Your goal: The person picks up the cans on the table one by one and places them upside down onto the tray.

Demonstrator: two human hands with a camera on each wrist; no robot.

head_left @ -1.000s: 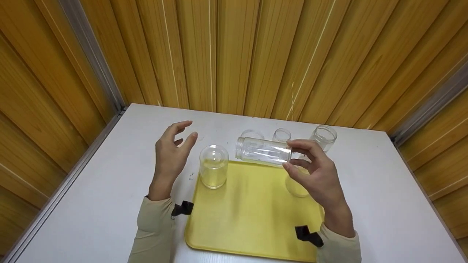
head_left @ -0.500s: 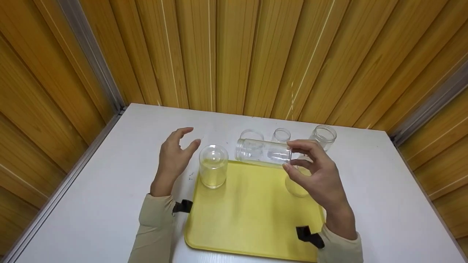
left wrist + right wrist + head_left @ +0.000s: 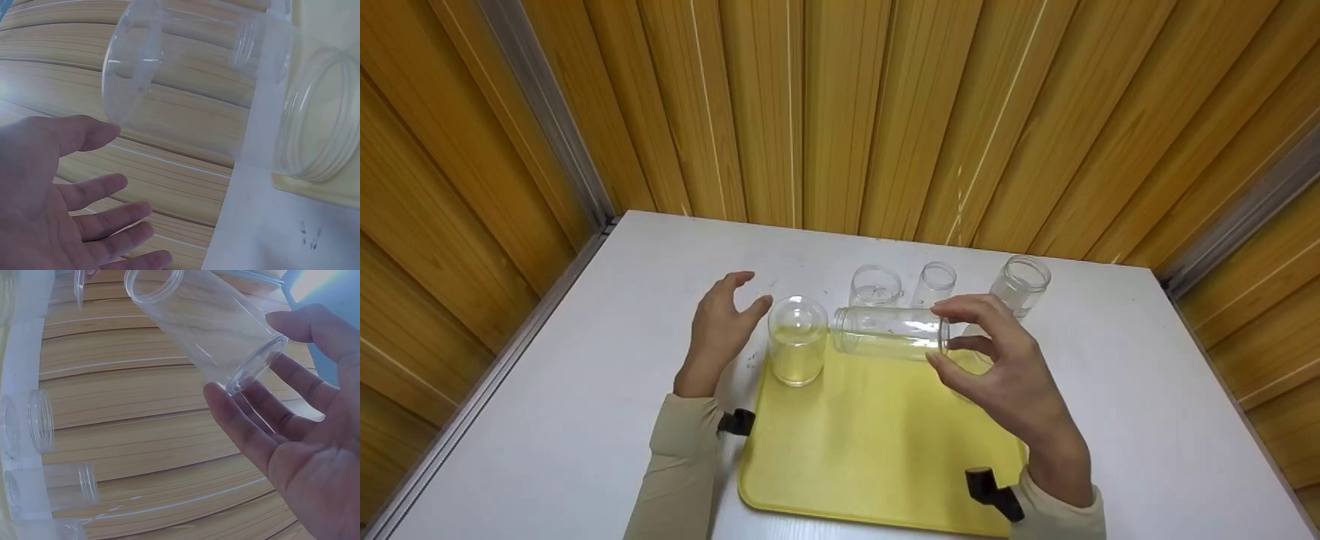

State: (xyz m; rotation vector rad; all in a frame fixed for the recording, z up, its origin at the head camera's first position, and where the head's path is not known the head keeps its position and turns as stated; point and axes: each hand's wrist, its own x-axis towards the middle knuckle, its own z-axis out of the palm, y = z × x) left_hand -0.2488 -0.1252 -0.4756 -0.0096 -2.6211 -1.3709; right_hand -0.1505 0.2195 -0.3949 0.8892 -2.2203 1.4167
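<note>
My right hand pinches a clear, empty jar by its base end. The jar lies on its side in the air above the tray's far edge, its threaded mouth pointing left. In the right wrist view, thumb and fingers grip the rim of the jar's base. My left hand is held up with fingers spread and nothing in it. Just right of that hand, an upside-down clear jar stands on the yellow tray's far left corner; in the left wrist view its threaded mouth is down on the tray.
Behind the tray, a short wide jar, a narrow jar and a larger jar stand mouth up on the white table. Another clear jar stands on the tray's right side, partly behind my right hand. Wood-patterned panels enclose the table.
My right hand has lowered the held jar slightly, moved it a little left and levelled it. My left hand has come slightly down and right, nearer the standing jar.
</note>
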